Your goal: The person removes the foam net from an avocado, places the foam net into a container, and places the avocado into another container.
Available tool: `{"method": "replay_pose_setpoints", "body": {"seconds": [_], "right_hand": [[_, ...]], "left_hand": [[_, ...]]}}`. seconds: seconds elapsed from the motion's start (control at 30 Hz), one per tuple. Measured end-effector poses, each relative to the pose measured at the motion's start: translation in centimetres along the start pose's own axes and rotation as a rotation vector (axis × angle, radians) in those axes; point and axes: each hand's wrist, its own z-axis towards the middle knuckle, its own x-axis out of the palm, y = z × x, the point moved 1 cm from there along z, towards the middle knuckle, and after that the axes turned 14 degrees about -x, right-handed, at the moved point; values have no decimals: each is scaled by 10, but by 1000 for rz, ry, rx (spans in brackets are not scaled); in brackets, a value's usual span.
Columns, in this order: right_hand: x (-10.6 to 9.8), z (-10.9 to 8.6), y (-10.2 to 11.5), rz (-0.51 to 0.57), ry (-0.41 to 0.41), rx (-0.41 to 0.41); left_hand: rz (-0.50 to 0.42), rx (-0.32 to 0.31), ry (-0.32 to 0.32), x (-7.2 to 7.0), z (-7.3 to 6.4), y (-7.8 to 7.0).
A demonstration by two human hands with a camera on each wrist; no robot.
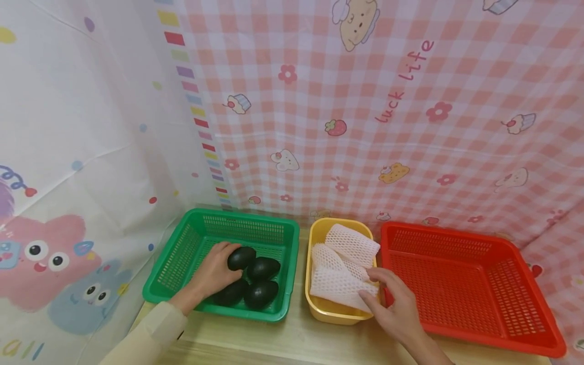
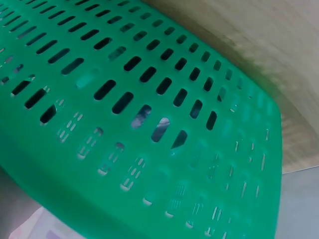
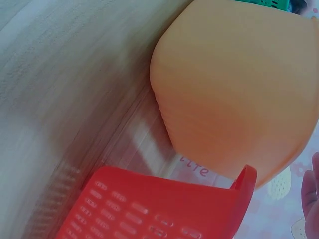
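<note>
In the head view my left hand (image 1: 216, 271) is inside the green basket (image 1: 148, 294), its thumb and fingers around one dark avocado (image 1: 242, 258). Several more avocados (image 1: 262, 295) lie close by in that basket. My right hand (image 1: 399, 309) is over the right rim of the yellow bin (image 1: 335, 318), thumb and forefinger spread apart at the edge of the white foam net sleeves (image 1: 339, 286). Whether those fingers touch a sleeve is hard to tell. Part of the right hand (image 3: 311, 199) also shows at the right wrist view's edge. In the left wrist view the basket wall (image 2: 164, 104) hides the left hand.
A red basket (image 1: 447, 289) stands right of the yellow bin, close against it. All three containers stand on a light wooden table (image 1: 292, 339). Behind them hangs a pink checked cloth (image 1: 310, 101), with a white printed cloth (image 1: 105, 126) on the left.
</note>
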Motion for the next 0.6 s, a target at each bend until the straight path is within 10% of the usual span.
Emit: {"method": "replay_pose_setpoints", "body": {"seconds": [0.6], "right_hand": [[-28, -12, -4, -67, 16, 114]], "left_hand": [[72, -84, 157, 11, 28, 9]]}}
